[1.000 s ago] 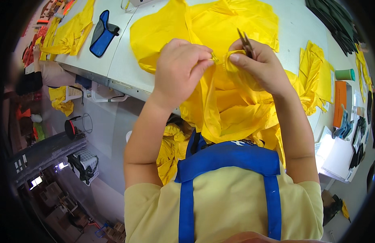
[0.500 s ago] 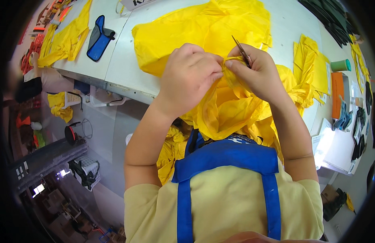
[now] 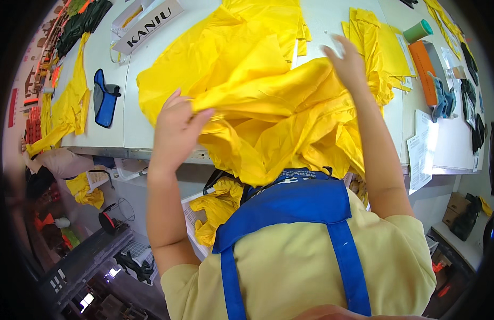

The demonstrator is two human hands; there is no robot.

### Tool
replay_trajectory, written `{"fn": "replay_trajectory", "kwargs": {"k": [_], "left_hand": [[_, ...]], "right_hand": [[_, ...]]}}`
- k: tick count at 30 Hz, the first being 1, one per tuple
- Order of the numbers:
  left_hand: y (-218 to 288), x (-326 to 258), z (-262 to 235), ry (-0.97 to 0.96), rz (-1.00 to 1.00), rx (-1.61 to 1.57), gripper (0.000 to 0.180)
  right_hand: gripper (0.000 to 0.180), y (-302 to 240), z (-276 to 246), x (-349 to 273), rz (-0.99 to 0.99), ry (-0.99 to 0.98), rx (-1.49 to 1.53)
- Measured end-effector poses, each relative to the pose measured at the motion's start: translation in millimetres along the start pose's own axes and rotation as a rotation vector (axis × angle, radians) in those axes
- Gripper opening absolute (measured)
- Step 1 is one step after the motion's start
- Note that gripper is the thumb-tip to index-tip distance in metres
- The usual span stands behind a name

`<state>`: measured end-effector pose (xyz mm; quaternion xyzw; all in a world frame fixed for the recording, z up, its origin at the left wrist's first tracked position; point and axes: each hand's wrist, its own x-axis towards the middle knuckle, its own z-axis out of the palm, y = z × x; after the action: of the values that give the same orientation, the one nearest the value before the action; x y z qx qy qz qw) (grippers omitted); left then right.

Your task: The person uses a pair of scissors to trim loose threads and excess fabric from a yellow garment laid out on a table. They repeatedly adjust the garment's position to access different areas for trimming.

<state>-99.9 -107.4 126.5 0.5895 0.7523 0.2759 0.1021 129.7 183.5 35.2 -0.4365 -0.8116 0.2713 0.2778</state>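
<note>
A big yellow cloth (image 3: 268,101) is spread in a heap over the white counter (image 3: 140,64), and part of it hangs down over the near edge onto a blue apron (image 3: 289,205). The cloth is thin and full of folds.

The left hand (image 3: 175,130) is placed on the left side of the heap. A fold of the cloth is pinched in its grip, between the thumb and the bent fingers. The right hand (image 3: 347,63) is raised at the far right top of the heap. Its fingers are spread apart and laid against the cloth, and nothing is seen to be clamped in them. The two hands are kept well apart, with the heap between them.

A stack of flat yellow pieces (image 3: 383,48) is laid just beside the right hand. Further right, a green spool (image 3: 417,31) is stood near an orange box (image 3: 424,72). A sheet of paper (image 3: 422,146) is seen at the right edge of the counter. On the left, a blue pouch (image 3: 104,98) is laid near a long yellow strip (image 3: 71,106). More yellow cloth (image 3: 217,210) is piled below the counter.
</note>
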Motion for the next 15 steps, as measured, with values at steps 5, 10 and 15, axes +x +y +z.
{"fn": "replay_trajectory", "kwargs": {"k": [5,10,15], "left_hand": [[-17.0,-13.0,-24.0,0.197,-0.452,-0.949,0.029],[-25.2,19.1,-47.3,0.348,-0.389,-0.999,0.031],[-37.8,56.3,-124.3,0.687,-0.385,-1.126,0.035]], "right_hand": [[0.061,137.9,-36.3,-55.4,0.296,-0.443,-0.107],[0.044,144.2,-99.5,-76.4,0.139,-0.626,-0.222],[0.032,140.4,-302.2,-8.0,-0.419,0.244,0.020]]}}
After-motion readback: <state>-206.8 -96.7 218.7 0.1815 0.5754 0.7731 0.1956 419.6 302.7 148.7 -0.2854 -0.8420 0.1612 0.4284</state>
